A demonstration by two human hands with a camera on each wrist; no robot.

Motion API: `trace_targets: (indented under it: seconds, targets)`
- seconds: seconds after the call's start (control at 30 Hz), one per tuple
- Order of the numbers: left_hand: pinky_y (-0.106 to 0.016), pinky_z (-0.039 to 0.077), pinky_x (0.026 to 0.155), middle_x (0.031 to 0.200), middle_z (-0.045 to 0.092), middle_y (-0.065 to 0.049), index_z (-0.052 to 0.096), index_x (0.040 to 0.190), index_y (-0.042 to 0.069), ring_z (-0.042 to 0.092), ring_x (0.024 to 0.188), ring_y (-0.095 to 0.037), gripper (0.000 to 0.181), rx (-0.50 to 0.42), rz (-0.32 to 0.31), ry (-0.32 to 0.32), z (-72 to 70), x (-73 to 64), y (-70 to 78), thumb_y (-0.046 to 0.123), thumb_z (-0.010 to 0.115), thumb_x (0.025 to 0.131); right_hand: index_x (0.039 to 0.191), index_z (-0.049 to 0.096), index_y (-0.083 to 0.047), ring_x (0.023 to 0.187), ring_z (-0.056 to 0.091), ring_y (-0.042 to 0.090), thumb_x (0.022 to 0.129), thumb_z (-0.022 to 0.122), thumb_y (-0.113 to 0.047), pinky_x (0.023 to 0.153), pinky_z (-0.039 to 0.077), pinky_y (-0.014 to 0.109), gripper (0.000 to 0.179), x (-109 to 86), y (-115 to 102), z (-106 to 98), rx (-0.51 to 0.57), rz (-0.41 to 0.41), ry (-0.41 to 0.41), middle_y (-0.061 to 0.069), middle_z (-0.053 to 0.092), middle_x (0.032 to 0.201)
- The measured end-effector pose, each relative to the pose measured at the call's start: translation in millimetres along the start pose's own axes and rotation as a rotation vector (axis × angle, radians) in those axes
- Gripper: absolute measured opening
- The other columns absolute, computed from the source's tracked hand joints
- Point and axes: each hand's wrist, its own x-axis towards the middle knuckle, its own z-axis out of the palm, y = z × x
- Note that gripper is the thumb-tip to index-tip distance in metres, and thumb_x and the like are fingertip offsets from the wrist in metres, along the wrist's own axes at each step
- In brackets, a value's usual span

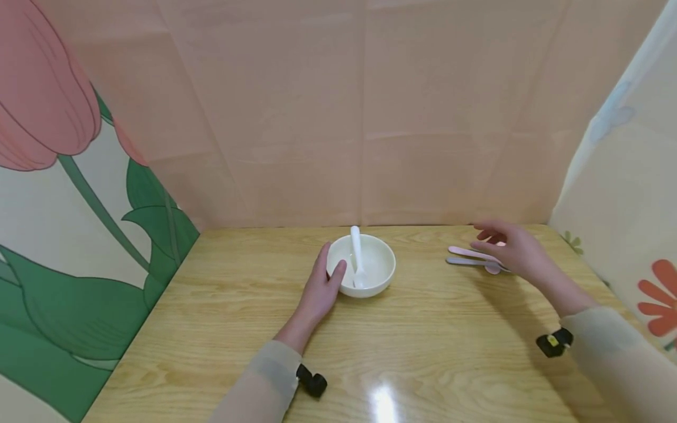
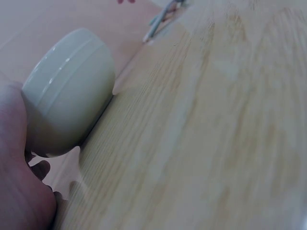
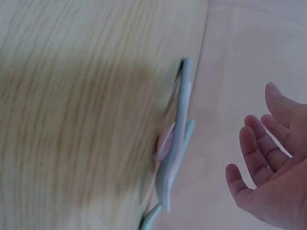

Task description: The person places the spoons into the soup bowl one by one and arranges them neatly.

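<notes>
A white bowl (image 1: 381, 258) stands on the table, a white spoon (image 1: 357, 249) leaning inside it with its handle over the far rim. My left hand (image 1: 319, 282) grips the bowl's left side, thumb at the rim and fingers around the outer wall. The left wrist view shows the bowl's smooth outside (image 2: 72, 91) beside that hand. Over at the right, my right hand (image 1: 513, 247) hovers above several spoons, its fingers loosely bent and holding nothing. Among these are a pink spoon (image 1: 465, 252) and a grey-blue spoon (image 3: 180, 124); the hand partly hides them in the head view.
The wooden table (image 1: 254, 329) ends at a plain pinkish backdrop (image 1: 296, 117). Printed flower panels flank it, a tulip panel (image 1: 47, 88) at left and a pale panel (image 1: 629, 194) close beyond my right arm.
</notes>
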Motion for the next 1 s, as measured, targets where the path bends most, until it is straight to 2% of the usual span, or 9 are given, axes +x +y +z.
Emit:
trace_targets:
  seconds: [0.2, 0.4, 0.6, 0.87, 1.0]
  targets:
    - [-0.047, 0.021, 0.134, 0.182, 0.026, -0.003, 0.020, 0.178, 0.023, 0.025, 0.166, -0.023, 0.076, 0.003, -0.004, 0.001, -0.5, -1.3, 2.5, 0.054, 0.051, 0.116, 0.149, 0.065, 0.001, 0.123, 0.063, 0.048, 0.107, 0.077, -0.041, 0.097, 0.049, 0.066, 0.061, -4.1, 13, 0, 0.006, 0.053, -0.047, 0.029, 0.071, 0.134]
    - [-0.047, 0.022, 0.134, 0.182, 0.026, -0.003, 0.020, 0.178, 0.023, 0.025, 0.166, -0.024, 0.076, 0.000, -0.007, -0.001, -1.3, -2.8, 3.5, 0.054, 0.051, 0.116, 0.151, 0.063, 0.001, 0.135, 0.052, 0.059, 0.107, 0.073, -0.049, 0.103, 0.044, 0.074, 0.068, -7.2, 27, 1, 0.016, 0.115, -0.096, 0.037, 0.060, 0.145]
    - [-0.049, 0.023, 0.134, 0.182, 0.026, -0.005, 0.020, 0.178, 0.023, 0.025, 0.166, -0.026, 0.077, 0.003, -0.004, 0.005, -1.5, -2.9, 2.3, 0.055, 0.050, 0.116, 0.153, 0.060, 0.002, 0.136, 0.049, 0.063, 0.109, 0.072, -0.046, 0.104, 0.042, 0.077, 0.066, -7.5, 42, -1, -0.011, 0.145, -0.096, 0.040, 0.056, 0.147]
    - [-0.050, 0.022, 0.134, 0.181, 0.027, -0.006, 0.021, 0.178, 0.022, 0.026, 0.166, -0.027, 0.076, -0.005, 0.009, 0.012, -2.4, -2.8, 1.3, 0.053, 0.051, 0.116, 0.148, 0.062, 0.007, 0.130, 0.054, 0.063, 0.109, 0.074, -0.034, 0.100, 0.047, 0.070, 0.058, -6.0, 65, -2, -0.012, 0.131, -0.051, 0.043, 0.061, 0.140]
    - [-0.049, 0.022, 0.134, 0.182, 0.026, -0.004, 0.020, 0.178, 0.023, 0.025, 0.166, -0.025, 0.077, -0.005, -0.002, 0.009, -2.7, -2.8, 0.5, 0.055, 0.051, 0.116, 0.149, 0.060, 0.007, 0.130, 0.054, 0.063, 0.110, 0.072, -0.036, 0.100, 0.046, 0.069, 0.060, -5.6, 74, -4, -0.028, 0.168, -0.069, 0.043, 0.059, 0.141]
